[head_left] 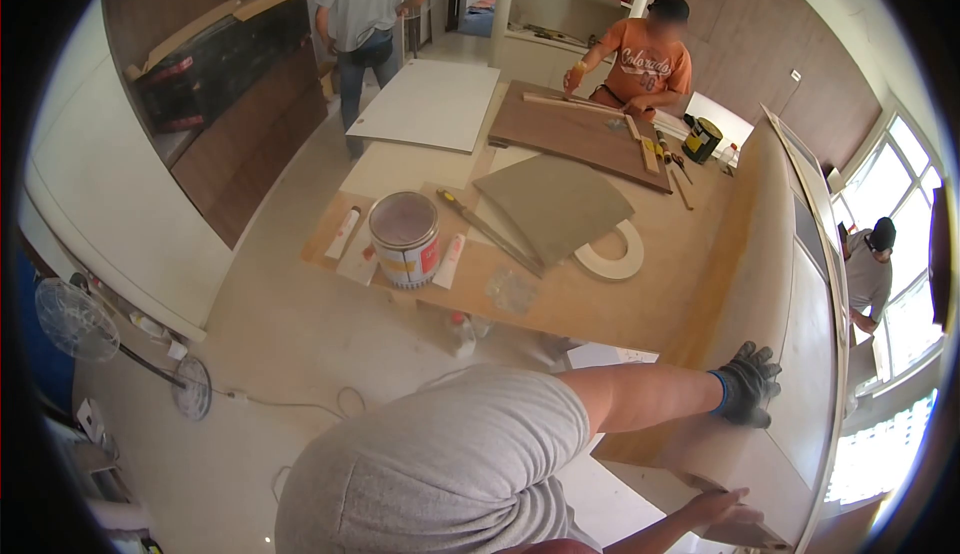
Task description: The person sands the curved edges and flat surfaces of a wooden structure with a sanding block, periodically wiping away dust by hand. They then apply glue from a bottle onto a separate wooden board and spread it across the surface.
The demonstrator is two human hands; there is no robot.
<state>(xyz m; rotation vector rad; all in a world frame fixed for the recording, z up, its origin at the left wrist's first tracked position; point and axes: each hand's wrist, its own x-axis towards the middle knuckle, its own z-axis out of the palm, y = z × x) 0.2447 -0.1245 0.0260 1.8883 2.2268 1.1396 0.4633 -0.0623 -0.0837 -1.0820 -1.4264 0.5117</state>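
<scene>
A long pale curved panel (722, 354) runs along the right side of the worktable. My left hand (748, 386), in a dark glove with a blue cuff, presses on its surface with the fingers spread. At the near end, my bare right hand (715, 509) grips the lower edge of this panel, its fingers partly hidden. A thin rim (836, 354) borders the panel's far side. Between my arms and the tabletop lies a white sheet (610, 356).
The worktable (640, 304) carries a can (404, 244), tubes (343, 233), a grey sheet (560, 204), a tape ring (625, 254) and a white board (430, 104). A person in orange (645, 64) works at a brown board (560, 134). Two others stand farther off. A fan (75, 319) stands left.
</scene>
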